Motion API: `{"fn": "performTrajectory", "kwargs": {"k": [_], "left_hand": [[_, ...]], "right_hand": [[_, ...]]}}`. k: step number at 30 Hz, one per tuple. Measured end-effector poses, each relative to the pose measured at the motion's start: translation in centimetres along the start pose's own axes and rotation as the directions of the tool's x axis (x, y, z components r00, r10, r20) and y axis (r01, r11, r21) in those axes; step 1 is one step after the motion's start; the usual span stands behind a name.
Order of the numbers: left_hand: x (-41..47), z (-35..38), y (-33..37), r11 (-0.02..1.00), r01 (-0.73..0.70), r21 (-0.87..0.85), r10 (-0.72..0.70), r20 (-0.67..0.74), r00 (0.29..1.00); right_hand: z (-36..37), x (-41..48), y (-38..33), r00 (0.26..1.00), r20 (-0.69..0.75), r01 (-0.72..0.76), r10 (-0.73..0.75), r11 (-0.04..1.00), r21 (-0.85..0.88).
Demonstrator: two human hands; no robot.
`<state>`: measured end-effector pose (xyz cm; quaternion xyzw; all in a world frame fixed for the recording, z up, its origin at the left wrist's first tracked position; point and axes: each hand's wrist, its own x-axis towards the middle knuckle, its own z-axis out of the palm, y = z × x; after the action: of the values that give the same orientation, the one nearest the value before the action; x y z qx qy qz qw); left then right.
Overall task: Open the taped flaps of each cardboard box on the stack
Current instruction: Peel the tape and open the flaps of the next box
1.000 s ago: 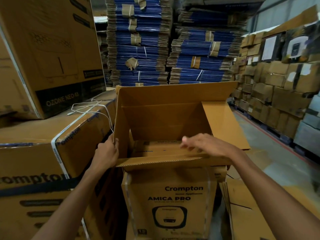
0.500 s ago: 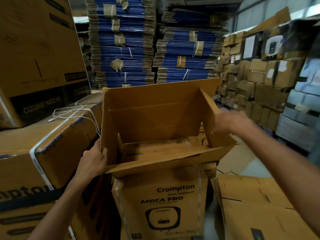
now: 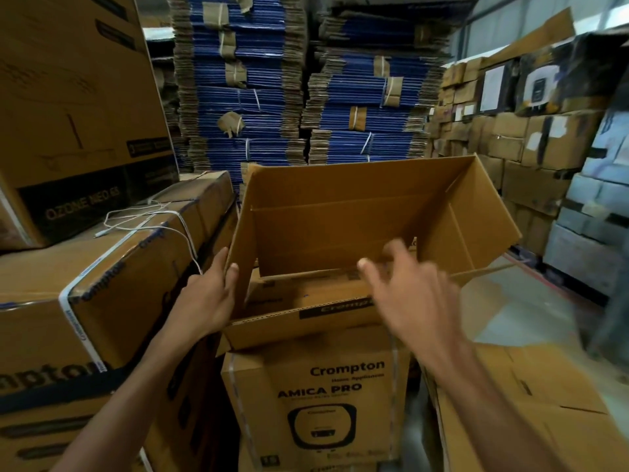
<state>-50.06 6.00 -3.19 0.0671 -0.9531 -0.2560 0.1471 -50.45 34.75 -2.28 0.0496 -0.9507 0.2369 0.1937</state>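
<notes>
An opened brown cardboard box [image 3: 340, 233] sits on top of a closed Crompton Amica Pro box [image 3: 316, 403] in the middle of the view. Its far and right flaps stand up, and the near flap hangs forward. My left hand [image 3: 207, 298] grips the box's left flap, thumb inside and fingers outside. My right hand [image 3: 412, 298] hovers, blurred, over the near edge of the open box with its fingers spread, holding nothing. The inside of the box shows a printed cardboard surface.
Strapped Crompton boxes [image 3: 102, 301] stand at the left with a white cord [image 3: 146, 223] on top and a large Ozone Neo box [image 3: 75, 114] above. Flattened cardboard [image 3: 527, 420] lies at the lower right. Blue flat-packed carton stacks [image 3: 306, 90] rise behind; a wall of boxes [image 3: 531, 131] is at the right.
My right hand went from the near flap out to the right flap, which swung outward, and has come back over the near edge. My left hand stayed on the left flap.
</notes>
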Motion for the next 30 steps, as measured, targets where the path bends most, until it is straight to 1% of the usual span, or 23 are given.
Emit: {"fn": "performTrajectory", "kwargs": {"k": [2,3,4,5,7,9,11,15,17,19,21,22,24,26,28,30], "left_hand": [[-0.5,0.1,1.0,1.000,-0.028,0.009,0.028,-0.015,0.999],[-0.8,0.1,1.5,0.998,-0.054,0.013,0.054,-0.014,0.998],[-1.1,0.2,1.7,0.997,-0.078,0.017,0.078,-0.002,0.997],[-1.5,0.2,1.9,0.995,-0.096,0.014,0.096,0.013,0.995],[-2.2,0.2,1.9,0.991,-0.137,-0.013,0.137,0.039,0.990],[-3.3,0.2,2.1,0.980,-0.191,-0.052,0.194,0.079,0.978],[-4.0,-0.1,2.3,0.970,-0.226,-0.089,0.235,0.109,0.966],[-4.1,-0.4,3.0,0.943,-0.244,-0.227,0.287,0.183,0.940],[-4.3,-0.5,4.3,0.928,-0.284,-0.241,0.334,0.201,0.921],[-4.0,-0.9,6.1,0.918,-0.299,-0.262,0.354,0.196,0.915],[-3.4,-1.0,7.8,0.914,-0.244,-0.325,0.325,0.225,0.919],[-3.1,-0.9,8.3,0.913,-0.216,-0.347,0.310,0.245,0.919],[-2.7,-0.2,9.3,0.914,-0.162,-0.372,0.275,0.273,0.922],[-2.3,1.0,9.7,0.898,-0.159,-0.411,0.291,0.282,0.914],[-2.5,2.1,9.4,0.856,-0.168,-0.489,0.356,0.320,0.878],[-3.1,3.3,8.0,0.853,-0.144,-0.502,0.381,0.411,0.828]], "right_hand": [[1.6,-3.2,-1.6,0.973,0.213,-0.140,0.091,0.963,0.229],[2.5,-3.7,-1.8,0.954,0.284,-0.191,0.101,0.931,0.311],[3.5,-3.6,-1.8,0.952,0.291,-0.197,0.094,0.915,0.351],[4.2,-3.0,-1.7,0.960,0.255,-0.205,0.112,0.905,0.373],[4.9,-1.2,-1.3,0.972,0.134,-0.233,0.195,0.895,0.381],[4.6,0.4,-1.2,0.971,0.110,-0.240,0.214,0.897,0.372],[4.2,2.0,-1.3,0.975,0.122,-0.218,0.185,0.902,0.374],[3.1,5.1,-2.8,0.993,0.082,-0.116,0.090,0.903,0.413],[2.5,6.8,-3.7,0.996,0.048,-0.091,0.078,0.887,0.453],[1.9,8.5,-4.3,0.996,0.025,-0.089,0.086,0.892,0.444],[1.6,9.8,-4.8,0.996,0.054,-0.094,0.078,0.879,0.467],[1.5,10.2,-5.1,0.992,0.094,-0.121,0.086,0.866,0.486],[1.3,11.0,-5.4,0.973,0.192,-0.211,0.127,0.828,0.520],[1.5,11.4,-5.3,0.950,0.270,-0.282,0.156,0.801,0.528],[1.9,11.7,-4.9,0.939,0.307,-0.297,0.155,0.817,0.494],[2.1,12.1,-4.2,0.946,0.294,-0.260,0.134,0.856,0.446]]}}
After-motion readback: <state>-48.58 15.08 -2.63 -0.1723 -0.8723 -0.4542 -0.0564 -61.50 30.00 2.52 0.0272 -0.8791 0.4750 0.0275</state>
